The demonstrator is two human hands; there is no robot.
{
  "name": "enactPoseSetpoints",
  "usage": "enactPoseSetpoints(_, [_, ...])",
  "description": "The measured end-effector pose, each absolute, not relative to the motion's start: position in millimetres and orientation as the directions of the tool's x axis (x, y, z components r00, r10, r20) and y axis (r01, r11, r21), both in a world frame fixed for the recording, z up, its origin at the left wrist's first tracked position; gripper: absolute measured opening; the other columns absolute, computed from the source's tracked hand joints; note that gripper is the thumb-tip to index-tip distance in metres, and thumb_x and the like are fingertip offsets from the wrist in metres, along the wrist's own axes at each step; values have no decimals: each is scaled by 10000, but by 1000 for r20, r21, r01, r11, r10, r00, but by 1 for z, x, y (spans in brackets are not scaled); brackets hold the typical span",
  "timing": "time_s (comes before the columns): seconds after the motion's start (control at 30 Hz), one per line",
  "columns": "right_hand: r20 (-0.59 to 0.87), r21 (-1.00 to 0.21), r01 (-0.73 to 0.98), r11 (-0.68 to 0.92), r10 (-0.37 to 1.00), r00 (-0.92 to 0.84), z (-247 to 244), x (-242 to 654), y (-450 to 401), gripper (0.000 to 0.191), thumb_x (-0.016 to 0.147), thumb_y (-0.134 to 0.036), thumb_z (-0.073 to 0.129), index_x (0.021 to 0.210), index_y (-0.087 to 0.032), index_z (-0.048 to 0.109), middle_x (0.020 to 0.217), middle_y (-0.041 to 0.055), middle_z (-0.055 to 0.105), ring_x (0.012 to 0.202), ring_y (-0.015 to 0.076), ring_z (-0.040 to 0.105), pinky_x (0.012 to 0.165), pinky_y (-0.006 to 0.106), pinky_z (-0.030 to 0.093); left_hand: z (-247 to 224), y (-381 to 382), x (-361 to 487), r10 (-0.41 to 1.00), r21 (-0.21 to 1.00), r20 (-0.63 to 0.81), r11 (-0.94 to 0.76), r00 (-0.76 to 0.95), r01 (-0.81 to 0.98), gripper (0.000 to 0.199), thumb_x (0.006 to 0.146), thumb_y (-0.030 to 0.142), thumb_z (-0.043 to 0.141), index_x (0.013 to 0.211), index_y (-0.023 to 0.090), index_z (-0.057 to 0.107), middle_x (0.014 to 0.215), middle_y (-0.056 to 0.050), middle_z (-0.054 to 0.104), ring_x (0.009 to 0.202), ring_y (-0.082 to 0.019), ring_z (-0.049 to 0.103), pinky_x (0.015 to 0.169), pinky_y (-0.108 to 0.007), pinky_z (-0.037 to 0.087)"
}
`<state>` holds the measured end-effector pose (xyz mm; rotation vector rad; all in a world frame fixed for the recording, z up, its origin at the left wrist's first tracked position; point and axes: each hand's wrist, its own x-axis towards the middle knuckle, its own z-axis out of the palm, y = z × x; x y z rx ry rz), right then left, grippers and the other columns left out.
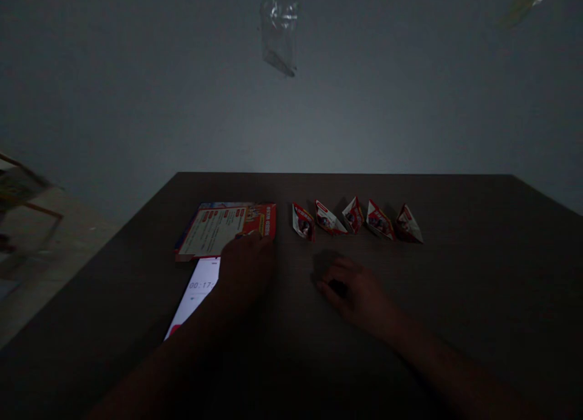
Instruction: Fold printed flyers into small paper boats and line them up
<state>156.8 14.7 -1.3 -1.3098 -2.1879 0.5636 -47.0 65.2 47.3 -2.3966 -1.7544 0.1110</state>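
A stack of printed red and cream sheets (214, 229) lies on the left part of the dark table. My left hand (249, 262) rests over the stack's right front corner; its fingertips are too dark to show whether they grip a sheet. My right hand (357, 292) is over the table to the right, its fingers curled with a gap between thumb and fingers and nothing visible in them. Beyond it stand several folded paper boats in a row, from the leftmost boat (303, 223) to the rightmost boat (409, 226).
A lit phone (195, 292) showing a timer lies in front of the stack, partly covered by my left forearm. The table (455, 195) meets a pale wall, where a clear plastic bag (279, 28) hangs. Blurred furniture stands at the far left.
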Motion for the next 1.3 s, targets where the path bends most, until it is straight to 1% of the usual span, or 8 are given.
enactPoseSetpoints(0.2, [240,-607,652,455,887,-395,-3,158,15,105,846,-181,557,744,-186,583,797,31,593,783,169,561,686,282,432,50,65,-47,965,-149,73,-239,252,960,307,867,202,369,828,143,668,814,-113,679,751,-274,664,614,-350,484])
enactPoseSetpoints(0.33, [227,-605,663,441,893,-388,-4,158,15,77,836,-175,569,764,-191,591,808,32,592,784,171,563,691,287,436,52,64,-48,958,-110,102,-258,269,960,314,885,238,355,810,151,647,846,-107,679,753,-275,661,592,-346,471])
enactPoseSetpoints(0.6, [239,-599,657,458,885,-399,-1,157,14,81,837,-171,569,761,-191,590,808,31,595,787,170,561,684,283,434,56,60,-45,952,-50,181,-243,248,969,242,898,269,381,850,157,590,840,-70,665,729,-228,649,577,-290,431])
enactPoseSetpoints(0.73, [229,-594,666,451,889,-398,-2,157,14,85,840,-170,562,766,-189,599,804,31,592,782,168,561,675,277,428,62,52,-39,935,36,229,-287,272,957,171,890,250,413,854,158,553,832,-60,663,702,-197,639,580,-267,421])
enactPoseSetpoints(0.93, [225,-641,631,436,893,-388,1,158,14,169,885,-220,509,735,-185,581,768,30,577,742,162,553,665,279,420,62,31,-27,901,135,201,-415,385,900,115,875,213,448,831,162,541,775,-46,646,648,-171,620,552,-250,423])
enactPoseSetpoints(1.1, [159,-791,543,282,951,-264,4,160,11,340,939,-370,410,683,-183,534,635,-9,512,613,132,500,570,251,385,57,14,-19,834,162,234,-540,499,826,73,860,180,460,825,167,522,714,-31,617,579,-154,591,493,-238,406])
enactPoseSetpoints(1.2, [47,-924,368,106,985,-166,5,161,12,430,933,-473,371,686,-174,557,593,-17,501,553,117,475,508,230,360,56,5,-13,788,133,233,-606,570,784,70,828,133,471,809,171,526,700,-31,606,593,-165,586,480,-244,418])
enactPoseSetpoints(1.3, [-47,-982,186,-22,991,-128,8,162,15,487,908,-530,383,651,-162,572,558,-14,512,511,107,458,484,222,344,54,-3,-7,756,130,212,-650,620,748,83,822,127,471,814,168,542,770,-53,622,691,-183,602,534,-264,467])
